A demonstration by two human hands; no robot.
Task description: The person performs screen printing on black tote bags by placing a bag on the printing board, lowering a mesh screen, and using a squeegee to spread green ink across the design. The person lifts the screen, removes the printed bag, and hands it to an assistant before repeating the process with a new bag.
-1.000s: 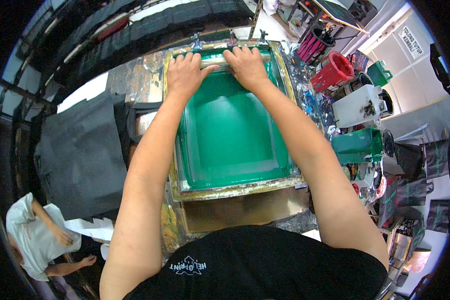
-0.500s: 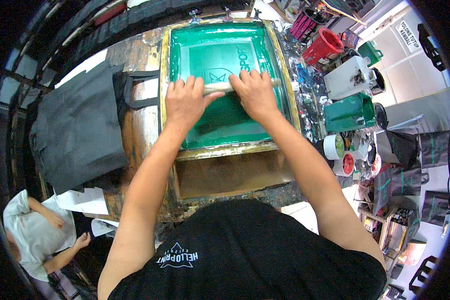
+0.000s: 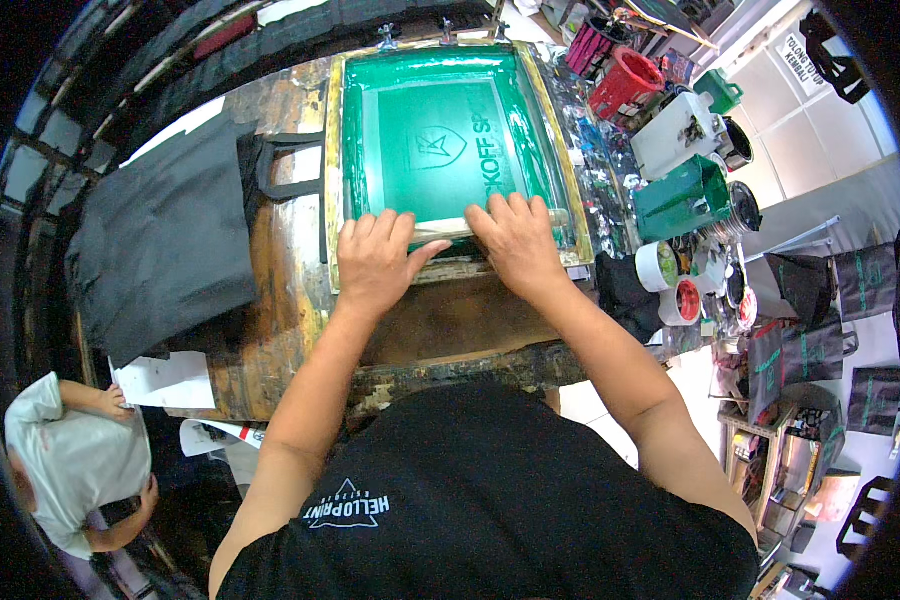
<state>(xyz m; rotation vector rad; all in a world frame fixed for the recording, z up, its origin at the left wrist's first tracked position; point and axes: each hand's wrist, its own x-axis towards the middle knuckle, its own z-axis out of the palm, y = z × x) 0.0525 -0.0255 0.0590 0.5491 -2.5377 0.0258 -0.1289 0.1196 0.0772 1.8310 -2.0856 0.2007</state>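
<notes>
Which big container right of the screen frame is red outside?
The red bucket, between the pink-and-black bucket and white jug; neither neighbour has red walls.

Glossy green ink and a darker green shield emblem fill a yellow-streaked frame on a brown, paint-blotched desk, near plain black fabric, a red bucket and a white-printed black shirt.

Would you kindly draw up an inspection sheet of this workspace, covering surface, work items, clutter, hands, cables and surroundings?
Surface: table stained, paint-marked.
Work items: green-inked screen on the table; squeegee at its near end; black fabric to the left.
Clutter: red bucket and green container on the right.
Hands: left hand and right hand both grip the squeegee.
Cables: nothing seen.
Surroundings: person in pale shirt, lower left.
</notes>
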